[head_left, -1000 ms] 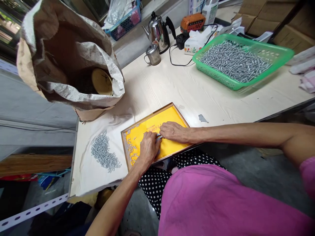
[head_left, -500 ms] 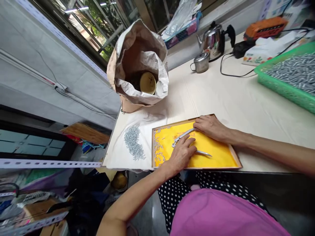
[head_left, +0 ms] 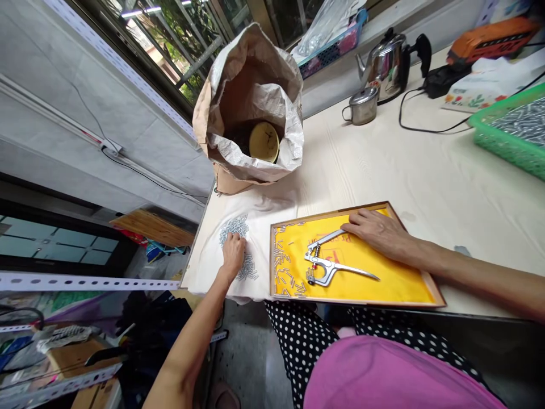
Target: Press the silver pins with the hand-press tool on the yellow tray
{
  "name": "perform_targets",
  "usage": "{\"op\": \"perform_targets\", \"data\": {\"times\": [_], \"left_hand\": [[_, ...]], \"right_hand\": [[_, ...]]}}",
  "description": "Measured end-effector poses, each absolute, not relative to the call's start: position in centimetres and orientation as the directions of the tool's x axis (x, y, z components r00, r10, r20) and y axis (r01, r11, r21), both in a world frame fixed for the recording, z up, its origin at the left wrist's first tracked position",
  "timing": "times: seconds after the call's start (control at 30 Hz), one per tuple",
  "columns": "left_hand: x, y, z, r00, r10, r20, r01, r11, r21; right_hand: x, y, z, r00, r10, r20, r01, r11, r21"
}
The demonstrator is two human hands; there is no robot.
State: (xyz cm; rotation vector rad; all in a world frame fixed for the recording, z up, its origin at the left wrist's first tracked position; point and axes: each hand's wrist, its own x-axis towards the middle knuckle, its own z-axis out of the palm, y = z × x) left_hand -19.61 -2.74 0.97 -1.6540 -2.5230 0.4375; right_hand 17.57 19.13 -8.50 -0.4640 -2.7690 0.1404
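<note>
My left hand (head_left: 234, 251) is over a pile of small silver metal pins (head_left: 248, 267) on a white cloth (head_left: 208, 267). Its fingers are bent and close together, with the tips down in the pile; what they pinch, if anything, is hidden. My right hand (head_left: 374, 230) rests over the shallow tray (head_left: 409, 284), its fingers closed on the end of the upper handle of silver spring-loaded pliers (head_left: 330, 270). The pliers lie spread on the tray's yellow bottom, jaws toward the left. Scattered pins (head_left: 283, 261) lie along the tray's left side.
Behind the cloth stands a large open paper sack (head_left: 255, 176) with a round yellowish container (head_left: 264, 142) inside. Toward the back are a lidded metal cup (head_left: 363, 107) and a kettle (head_left: 386, 65). A green basket (head_left: 506, 142) of metal pieces sits at the right.
My left hand has left the pliers and moved left onto the pin pile. The pliers now lie in full view. My right hand stays at the upper handle; the camera view has shifted slightly.
</note>
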Motion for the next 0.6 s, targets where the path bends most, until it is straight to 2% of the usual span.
{"op": "perform_targets", "data": {"times": [0.23,0.33,0.4,0.47,0.53,0.6], "left_hand": [[-21.0,-1.5,1.0,-0.368,0.923,-0.111,0.916,0.34,-0.212],[-20.3,-1.1,1.6,-0.374,0.925,-0.064,0.919,0.361,-0.161],[-18.4,-0.8,1.7,-0.426,0.905,0.015,0.905,0.426,0.007],[-15.1,-0.7,1.6,-0.495,0.869,0.021,0.831,0.466,0.305],[-11.0,-0.8,1.2,-0.476,0.874,-0.097,0.697,0.443,0.564],[-6.9,-1.1,0.7,-0.409,0.893,-0.185,0.609,0.418,0.674]], "right_hand": [[17.6,19.0,-8.4,-0.89,0.325,0.319,0.299,0.946,-0.129],[17.5,18.9,-8.1,-0.888,0.325,0.325,0.298,0.945,-0.131],[17.5,18.8,-7.7,-0.891,0.326,0.317,0.298,0.945,-0.133],[17.4,18.8,-7.3,-0.899,0.322,0.298,0.3,0.947,-0.117],[17.3,18.9,-7.0,-0.906,0.32,0.277,0.304,0.947,-0.099],[17.3,19.0,-6.9,-0.911,0.324,0.257,0.31,0.946,-0.094]]}}
